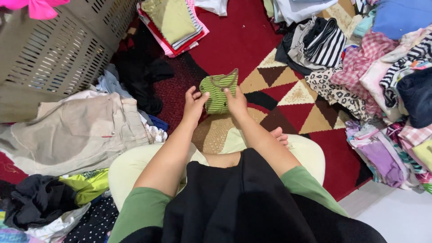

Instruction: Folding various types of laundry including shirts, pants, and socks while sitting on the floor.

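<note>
1. I saw the left hand [194, 104] pinching the left edge of a small green striped shirt [217, 93], fingers bent around the fabric; the right hand [236, 102] pressed on its right edge, thumb and fingers gripping it.
2. The shirt lay folded on the red patterned rug [234, 40], near the rug's middle, just ahead of my crossed legs.
3. A beige slatted laundry basket [58, 49] stood at the rug's left edge; beige trousers [76, 132] lay below it; 1 folded stack [173, 22] sat at the far edge; a loose clothes pile [382, 76] covered the right edge.
</note>
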